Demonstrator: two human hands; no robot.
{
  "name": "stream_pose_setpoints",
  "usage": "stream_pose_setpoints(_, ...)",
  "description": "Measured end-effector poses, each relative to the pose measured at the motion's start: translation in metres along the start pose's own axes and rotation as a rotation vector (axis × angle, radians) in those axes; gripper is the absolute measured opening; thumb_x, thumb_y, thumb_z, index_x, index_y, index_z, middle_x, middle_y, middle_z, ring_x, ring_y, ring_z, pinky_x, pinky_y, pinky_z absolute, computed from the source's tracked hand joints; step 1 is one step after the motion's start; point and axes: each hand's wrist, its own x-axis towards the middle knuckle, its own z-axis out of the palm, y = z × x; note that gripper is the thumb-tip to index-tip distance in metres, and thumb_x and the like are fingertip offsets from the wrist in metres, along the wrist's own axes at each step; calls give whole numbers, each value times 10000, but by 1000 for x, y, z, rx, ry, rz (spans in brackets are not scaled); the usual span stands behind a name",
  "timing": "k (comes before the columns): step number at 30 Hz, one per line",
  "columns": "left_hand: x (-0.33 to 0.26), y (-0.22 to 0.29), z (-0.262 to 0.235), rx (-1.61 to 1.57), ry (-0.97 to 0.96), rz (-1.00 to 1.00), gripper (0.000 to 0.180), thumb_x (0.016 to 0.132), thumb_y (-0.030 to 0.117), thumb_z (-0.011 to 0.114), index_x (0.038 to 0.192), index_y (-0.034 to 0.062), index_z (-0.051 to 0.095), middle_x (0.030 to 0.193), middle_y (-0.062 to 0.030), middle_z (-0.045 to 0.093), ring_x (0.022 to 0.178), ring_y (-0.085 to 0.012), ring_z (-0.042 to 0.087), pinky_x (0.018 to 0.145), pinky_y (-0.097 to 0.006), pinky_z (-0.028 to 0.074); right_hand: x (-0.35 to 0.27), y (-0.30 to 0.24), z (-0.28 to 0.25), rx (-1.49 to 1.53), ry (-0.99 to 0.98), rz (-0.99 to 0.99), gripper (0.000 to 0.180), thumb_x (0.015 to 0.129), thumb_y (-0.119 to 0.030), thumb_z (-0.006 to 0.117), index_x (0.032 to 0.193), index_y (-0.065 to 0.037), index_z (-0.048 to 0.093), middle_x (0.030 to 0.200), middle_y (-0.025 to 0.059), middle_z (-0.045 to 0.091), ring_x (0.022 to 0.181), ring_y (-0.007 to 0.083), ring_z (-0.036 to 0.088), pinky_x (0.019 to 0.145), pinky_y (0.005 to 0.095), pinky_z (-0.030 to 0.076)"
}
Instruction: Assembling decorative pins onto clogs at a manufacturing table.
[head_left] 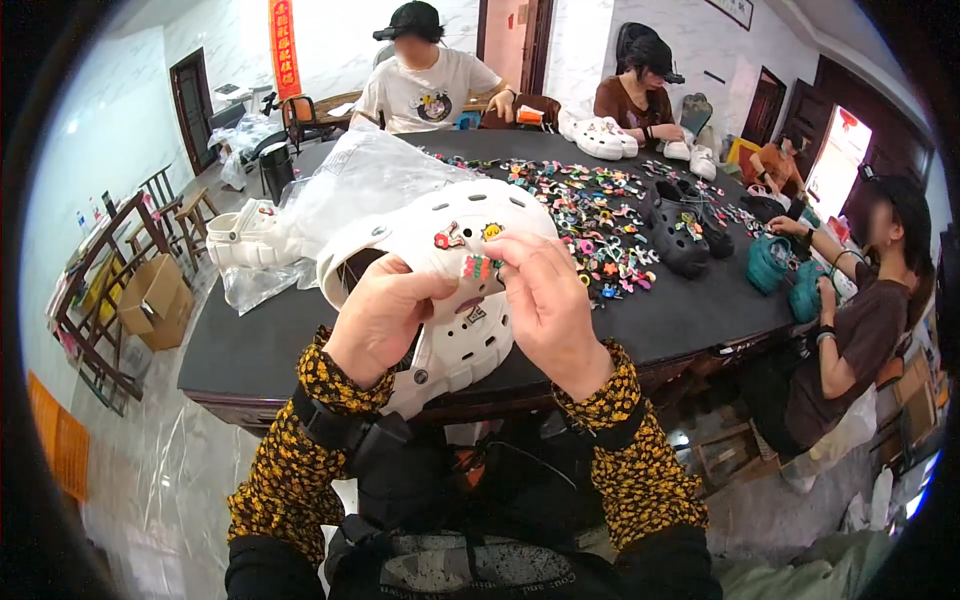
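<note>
A white clog (405,235) with round holes is held up in front of me, and a second white clog (465,340) shows just below it. A small green and red shoe charm (477,267) sits at the upper clog's front, between my hands. My right hand (548,305) pinches this charm from the right. My left hand (385,310) is closed at the clog's opening, its thumb reaching toward the charm; its other fingers are partly hidden. A red and white charm (449,237) and a yellow sun-like charm (491,231) are fixed on the clog.
Many colourful charms (605,220) lie spread over the dark table (260,340). Clear plastic bags (350,175) and another white pair (255,236) are at left. Black clogs (678,232) stand at right. Several people sit around the table; one at right handles teal clogs (768,263).
</note>
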Motion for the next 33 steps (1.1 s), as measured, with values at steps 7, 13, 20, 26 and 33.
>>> stream_pose_setpoints(7, 0, -1, -9, 52, 0, -15, 319, 813, -30, 545, 1130, -47, 582, 1081, -131, 650, 952, -225, 653, 873, -377, 523, -1, -2, 4, 36, -1, 29, 259, 793, 44, 547, 1036, -21, 608, 1015, 143, 615, 934, 314, 565, 833, 398, 439)
stream_pose_setpoints(13, 6, -4, -14, 45, -42, -13, 323, 821, -28, 542, 1142, -50, 574, 1099, -134, 645, 967, -230, 647, 880, -384, 518, -3, -2, 2, 17, -21, 37, 257, 791, 41, 546, 1037, -14, 602, 1011, 141, 612, 938, 311, 560, 840, 396, 437)
stream_pose_setpoints(20, 3, 1, -12, 25, -48, -39, 329, 824, -33, 531, 1150, -56, 563, 1106, -152, 638, 974, -243, 643, 889, -401, 514, -3, -3, 2, 10, -38, 39, 275, 787, 43, 555, 1049, -23, 602, 1023, 136, 613, 952, 309, 560, 849, 395, 434)
stream_pose_setpoints(26, 6, -1, -13, 32, -26, -46, 298, 821, -35, 530, 1114, -68, 573, 1074, -154, 643, 926, -246, 656, 868, -407, 529, -5, -2, 2, -19, -44, 38, 293, 780, 32, 581, 1066, -26, 605, 1040, 134, 614, 972, 308, 558, 858, 400, 433)
stream_pose_setpoints(33, 6, 3, -9, 16, -29, -60, 259, 807, -60, 518, 1055, -67, 592, 1008, -136, 649, 878, -214, 654, 804, -372, 543, -9, -5, 4, -44, -71, -1, 321, 765, -13, 632, 1084, -32, 607, 1055, 124, 608, 974, 306, 551, 855, 400, 428)
